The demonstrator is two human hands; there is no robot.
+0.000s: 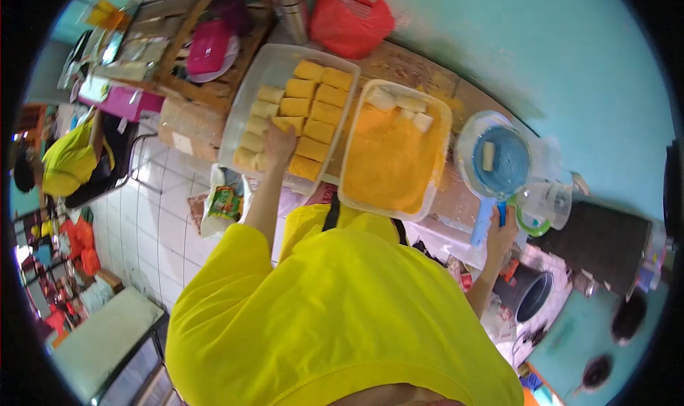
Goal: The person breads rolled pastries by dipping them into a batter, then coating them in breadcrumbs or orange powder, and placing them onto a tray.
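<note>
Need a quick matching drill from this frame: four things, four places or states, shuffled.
Things:
1. left hand
2. right hand
3. red bag
4. blue strainer

Places or states:
A. holds one pale piece
B. on the coated pieces in the clear tray
C. at the strainer's blue handle
D. at the far end of the table, against the wall

Pairs: 1-B, 2-C, 3-D, 4-A

Bright yellow short-sleeved shirt (342, 313), loose and softly creased across the chest, a dark strap (330, 214) running down at the neckline, both forearms bare below the sleeves, no gloves on either hand
</note>
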